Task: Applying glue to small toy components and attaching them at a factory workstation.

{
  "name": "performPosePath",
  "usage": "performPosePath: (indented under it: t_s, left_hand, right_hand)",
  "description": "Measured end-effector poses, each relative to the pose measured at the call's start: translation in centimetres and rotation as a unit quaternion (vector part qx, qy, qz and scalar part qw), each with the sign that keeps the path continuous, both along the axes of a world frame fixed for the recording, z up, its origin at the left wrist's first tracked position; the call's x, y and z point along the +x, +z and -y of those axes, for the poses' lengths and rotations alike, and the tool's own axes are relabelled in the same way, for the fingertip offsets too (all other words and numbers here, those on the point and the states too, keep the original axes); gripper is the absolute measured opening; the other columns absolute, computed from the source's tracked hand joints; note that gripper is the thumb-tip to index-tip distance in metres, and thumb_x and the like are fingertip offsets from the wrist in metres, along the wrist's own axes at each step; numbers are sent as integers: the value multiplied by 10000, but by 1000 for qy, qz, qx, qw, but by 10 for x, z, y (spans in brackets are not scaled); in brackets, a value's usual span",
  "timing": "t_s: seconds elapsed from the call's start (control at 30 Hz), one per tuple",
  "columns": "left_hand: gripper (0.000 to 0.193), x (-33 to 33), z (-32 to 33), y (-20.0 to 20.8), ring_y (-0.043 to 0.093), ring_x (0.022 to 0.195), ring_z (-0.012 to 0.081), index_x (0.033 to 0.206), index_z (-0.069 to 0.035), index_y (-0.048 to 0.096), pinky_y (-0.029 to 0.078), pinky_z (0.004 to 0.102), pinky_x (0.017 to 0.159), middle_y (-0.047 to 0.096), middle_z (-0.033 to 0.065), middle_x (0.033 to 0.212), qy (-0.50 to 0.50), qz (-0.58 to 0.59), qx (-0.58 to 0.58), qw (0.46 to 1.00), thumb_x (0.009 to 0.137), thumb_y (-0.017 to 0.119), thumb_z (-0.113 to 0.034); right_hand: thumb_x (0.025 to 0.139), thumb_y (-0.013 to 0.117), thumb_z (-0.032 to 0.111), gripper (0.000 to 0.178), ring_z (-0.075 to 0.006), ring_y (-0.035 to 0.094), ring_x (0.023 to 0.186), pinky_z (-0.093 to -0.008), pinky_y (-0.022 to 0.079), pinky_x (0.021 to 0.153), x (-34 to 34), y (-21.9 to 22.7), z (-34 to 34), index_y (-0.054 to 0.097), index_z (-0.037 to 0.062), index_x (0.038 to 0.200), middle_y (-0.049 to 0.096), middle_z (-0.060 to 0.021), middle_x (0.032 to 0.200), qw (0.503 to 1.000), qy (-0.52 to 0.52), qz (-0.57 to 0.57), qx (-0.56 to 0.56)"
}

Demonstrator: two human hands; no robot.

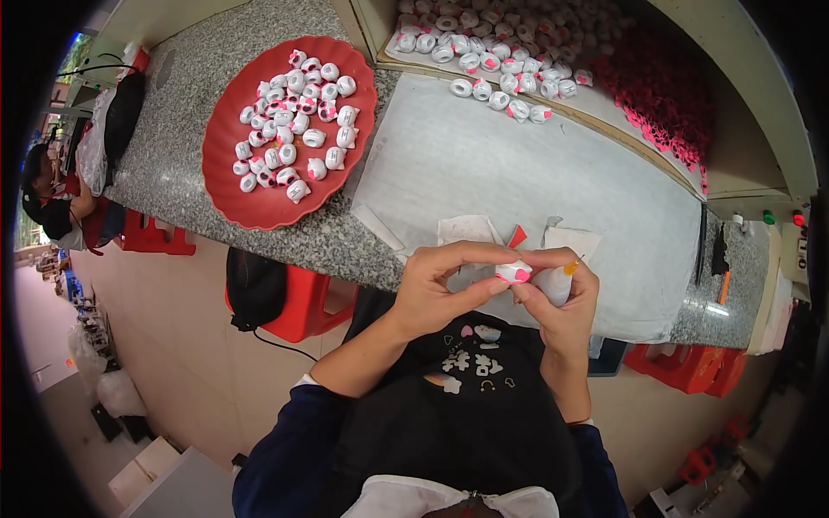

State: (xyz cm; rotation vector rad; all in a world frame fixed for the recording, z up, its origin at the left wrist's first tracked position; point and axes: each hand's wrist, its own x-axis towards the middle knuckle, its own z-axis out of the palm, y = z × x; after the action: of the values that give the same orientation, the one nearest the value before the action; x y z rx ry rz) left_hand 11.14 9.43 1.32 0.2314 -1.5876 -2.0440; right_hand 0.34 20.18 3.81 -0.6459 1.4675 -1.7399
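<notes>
Between the thumb and fingers of my left hand (432, 289) is a small white cat-shaped figurine head (513, 273) with a pink patch. My right hand (566, 302) is closed around a white glue bottle (553, 287) with an orange tip and thin needle. The right thumb and a finger also reach the figurine's right side. Both hands are over the near edge of a white paper sheet (535, 173). Just behind the fingers, a small red piece (517, 236) stands out against pale scraps.
A red scalloped plate (226, 197) full of similar heads stands at left on the speckled counter (186, 91). At the back, a shelf holds many white heads (484, 43) and a pile of pink pieces (661, 104). Red stools (302, 302) stand below the counter.
</notes>
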Motion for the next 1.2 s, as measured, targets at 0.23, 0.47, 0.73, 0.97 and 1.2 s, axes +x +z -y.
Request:
performPosePath:
  t_s: [0.23, 0.47, 0.73, 0.97, 1.2]
  left_hand:
    - [254, 0, -3, 3, 506, 936, 209, 878, 14, 550, 383, 311, 821, 554, 129, 919, -52, -20, 52, 997, 639, 635, 23]
    - [196, 9, 9, 4, 513, 867, 196, 827, -17, 550, 400, 295, 756, 536, 136, 905, 9, -25, 67, 997, 652, 608, 49]
    - [312, 8, 88, 41, 451, 892, 233, 904, -65, 557, 359, 322, 757, 487, 83, 949, 363, 179, -489, 773, 607, 652, -77]
    - [217, -139, 75, -6, 497, 751, 217, 778, -80, 550, 376, 315, 657, 543, 43, 757, 199, 75, -656, 724, 580, 639, -93]
    - [136, -126, 59, 4, 522, 725, 191, 842, -56, 528, 415, 279, 669, 551, 74, 819, 150, 89, -553, 815, 706, 522, -47]
  right_hand:
    - [617, 645, -31, 233, -92, 533, 665, -202, 414, 612, -3, -3, -16, 562, -17, 834, 575, -62, 736, 999, 22, -25, 3]
    - [636, 623, -9, 280, -94, 503, 631, -197, 413, 563, 8, -11, 10, 534, -26, 901, 562, -71, 721, 993, 52, 101, -5]
    - [668, 535, 2, 461, -114, 445, 597, -214, 361, 503, -19, -18, 1, 370, -2, 1098, 487, -109, 835, 998, -39, 20, -50]
    - [653, 487, 94, 356, -153, 434, 557, -250, 354, 494, -20, -7, -19, 344, 59, 977, 399, -136, 941, 989, -101, 29, -109]
    - [691, 485, 149, 286, -171, 471, 595, -263, 391, 512, -29, 1, -31, 374, 39, 930, 416, -119, 906, 988, -129, -15, -79]
